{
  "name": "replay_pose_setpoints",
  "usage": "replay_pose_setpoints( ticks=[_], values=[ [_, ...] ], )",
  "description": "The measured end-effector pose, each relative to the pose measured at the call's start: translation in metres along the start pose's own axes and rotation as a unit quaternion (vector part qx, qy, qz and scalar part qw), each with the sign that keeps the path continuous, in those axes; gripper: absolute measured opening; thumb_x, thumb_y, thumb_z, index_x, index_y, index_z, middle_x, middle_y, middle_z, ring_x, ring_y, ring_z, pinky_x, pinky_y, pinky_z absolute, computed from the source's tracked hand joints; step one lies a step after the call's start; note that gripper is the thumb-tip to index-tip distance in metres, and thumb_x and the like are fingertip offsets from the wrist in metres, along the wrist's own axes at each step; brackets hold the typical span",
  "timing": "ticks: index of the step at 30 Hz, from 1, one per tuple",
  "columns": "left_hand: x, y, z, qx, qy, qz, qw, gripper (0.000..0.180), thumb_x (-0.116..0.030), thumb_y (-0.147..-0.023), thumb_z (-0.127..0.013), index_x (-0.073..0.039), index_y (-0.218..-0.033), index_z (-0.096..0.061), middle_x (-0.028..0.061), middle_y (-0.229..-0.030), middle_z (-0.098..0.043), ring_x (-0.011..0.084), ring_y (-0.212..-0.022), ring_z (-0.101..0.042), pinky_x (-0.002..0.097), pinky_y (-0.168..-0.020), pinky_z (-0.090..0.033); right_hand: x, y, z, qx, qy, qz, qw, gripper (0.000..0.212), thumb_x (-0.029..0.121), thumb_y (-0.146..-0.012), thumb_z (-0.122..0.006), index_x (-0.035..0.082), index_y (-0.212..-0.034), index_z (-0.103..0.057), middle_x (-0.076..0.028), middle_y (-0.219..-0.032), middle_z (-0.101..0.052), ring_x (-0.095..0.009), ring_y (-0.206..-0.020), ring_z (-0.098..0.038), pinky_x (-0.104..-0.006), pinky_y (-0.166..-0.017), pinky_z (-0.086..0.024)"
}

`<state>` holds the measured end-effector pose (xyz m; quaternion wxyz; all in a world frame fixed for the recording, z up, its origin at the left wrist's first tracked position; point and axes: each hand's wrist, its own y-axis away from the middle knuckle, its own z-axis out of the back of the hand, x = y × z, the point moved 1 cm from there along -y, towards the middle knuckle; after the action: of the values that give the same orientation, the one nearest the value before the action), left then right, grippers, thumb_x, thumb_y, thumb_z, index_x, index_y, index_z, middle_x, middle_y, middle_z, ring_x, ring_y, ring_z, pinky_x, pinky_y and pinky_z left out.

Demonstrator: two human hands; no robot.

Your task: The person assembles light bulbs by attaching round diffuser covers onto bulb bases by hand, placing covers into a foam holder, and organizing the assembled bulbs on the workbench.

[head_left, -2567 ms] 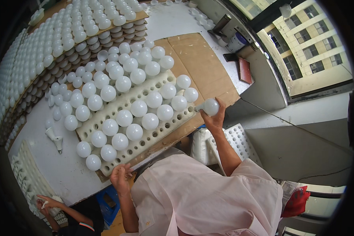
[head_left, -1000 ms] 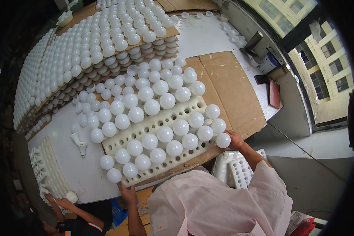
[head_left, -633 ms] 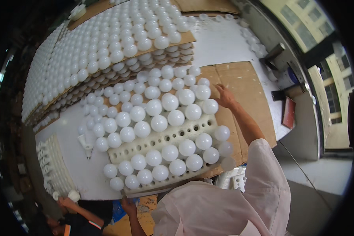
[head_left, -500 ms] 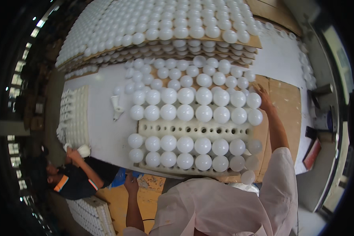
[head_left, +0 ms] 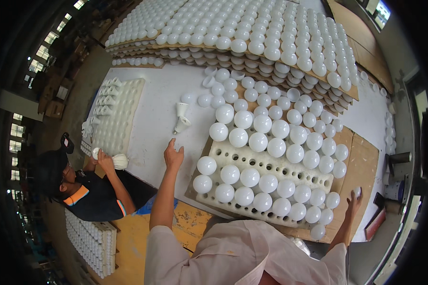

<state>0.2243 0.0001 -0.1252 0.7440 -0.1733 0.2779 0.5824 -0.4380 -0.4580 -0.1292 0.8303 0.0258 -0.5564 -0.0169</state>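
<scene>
My left hand (head_left: 174, 156) is open, thumb and fingers apart, just below two white bulb bases (head_left: 181, 110) lying on the white tabletop. Nothing is in it. At the right, over the cardboard, my right hand (head_left: 354, 203) has its fingers closed on a small whitish thing (head_left: 357, 191), too small to make out. Between my arms lies a foam tray (head_left: 271, 165) with rows of holes. White round bulbs (head_left: 258, 142) stand in two rows along its far side and two along its near side, with a row of bare holes between.
Loose white domes (head_left: 269, 91) lie behind the tray, before stacked boards of domes (head_left: 252, 35). A foam tray with white bases (head_left: 123, 109) stands at the left. A co-worker (head_left: 88, 185) there handles a white bundle (head_left: 121, 162). Cardboard (head_left: 361, 156) lies under the right side.
My left hand has come up from the table's near edge toward the bulb bases. My right hand has drawn back from the far bulbs to the near right. The view has shifted and turned.
</scene>
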Motion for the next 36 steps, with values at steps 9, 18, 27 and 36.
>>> replay_pose_setpoints(
  ticks=[9, 18, 27, 36],
  values=[
    [0.023, -0.090, -0.052, -0.019, -0.130, -0.086, 0.988, 0.059, -0.012, -0.072, -0.075, 0.002, -0.122, -0.047, 0.0278, -0.143, -0.029, 0.0395, -0.131, -0.033, 0.0418, -0.105, -0.037, 0.009, 0.226, 0.060, -0.101, -0.338, -0.133, 0.926, 0.052, 0.029, -0.088, -0.058, 0.009, -0.131, -0.038, -0.007, -0.117, -0.049, -0.027, -0.109, -0.056, -0.0296, -0.081, -0.047],
    [0.040, -0.054, -0.049, -0.082, 0.043, -0.103, 0.990, 0.057, -0.019, -0.068, -0.078, 0.006, -0.111, -0.050, 0.0297, -0.136, -0.039, 0.0369, -0.123, -0.046, 0.0365, -0.098, -0.043, 0.085, 0.292, 0.001, 0.017, -0.370, -0.138, 0.919, 0.057, 0.020, -0.087, -0.060, 0.014, -0.137, -0.034, -0.011, -0.123, -0.048, -0.027, -0.100, -0.059, -0.0343, -0.081, -0.054],
    [0.007, 0.059, 0.065, 0.220, 0.612, -0.017, 0.759, 0.041, -0.005, -0.084, -0.058, 0.004, -0.122, -0.045, 0.0147, -0.117, -0.055, 0.0216, -0.088, -0.063, 0.0264, -0.066, -0.047, 0.198, 0.303, -0.170, 0.313, -0.267, -0.001, 0.912, 0.094, 0.042, -0.063, -0.081, 0.010, -0.136, -0.032, -0.017, -0.106, -0.060, -0.024, -0.083, -0.062, -0.0330, -0.063, -0.052],
    [-0.046, 0.171, 0.085, 0.484, 0.528, -0.141, 0.684, 0.056, -0.025, -0.072, -0.075, 0.011, -0.109, -0.053, 0.0254, -0.102, -0.065, 0.0156, -0.058, -0.063, 0.0223, -0.044, -0.046, 0.218, 0.341, -0.247, 0.553, -0.367, -0.048, 0.747, 0.088, 0.022, -0.063, -0.085, 0.013, -0.134, -0.033, -0.017, -0.119, -0.053, -0.024, -0.087, -0.062, -0.0326, -0.065, -0.052]
  ],
)
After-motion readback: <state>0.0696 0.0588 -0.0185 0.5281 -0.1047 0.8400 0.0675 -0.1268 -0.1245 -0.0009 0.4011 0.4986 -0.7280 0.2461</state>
